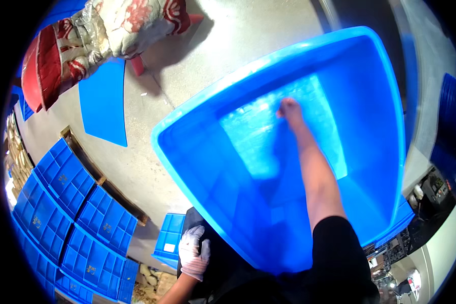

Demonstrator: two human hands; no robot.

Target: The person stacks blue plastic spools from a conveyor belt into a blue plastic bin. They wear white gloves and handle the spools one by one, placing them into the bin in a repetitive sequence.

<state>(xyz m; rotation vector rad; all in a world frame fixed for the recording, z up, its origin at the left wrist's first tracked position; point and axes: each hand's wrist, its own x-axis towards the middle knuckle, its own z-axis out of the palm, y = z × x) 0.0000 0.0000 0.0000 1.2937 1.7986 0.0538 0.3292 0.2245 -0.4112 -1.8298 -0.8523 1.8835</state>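
A large blue plastic bin (359,101) fills the middle of the view, its mouth facing me. My bare right hand (289,108) reaches deep inside, over the bright, glossy bin floor (258,126). Its fingers look curled in; what they hold, if anything, is too small and blurred to make out. In a pale striped glove, my left hand (194,253) lies outside the bin, beside its near left edge. The fingers are apart and rest on dark cloth, with nothing in them.
Stacked blue crates (61,213) stand on a wooden pallet (83,162) at left. A blue sheet (104,101) lies on the concrete floor near a red-and-white wrapped figure (121,30). A small blue crate (169,235) sits by my left hand; dark clutter (425,213) lies at right.
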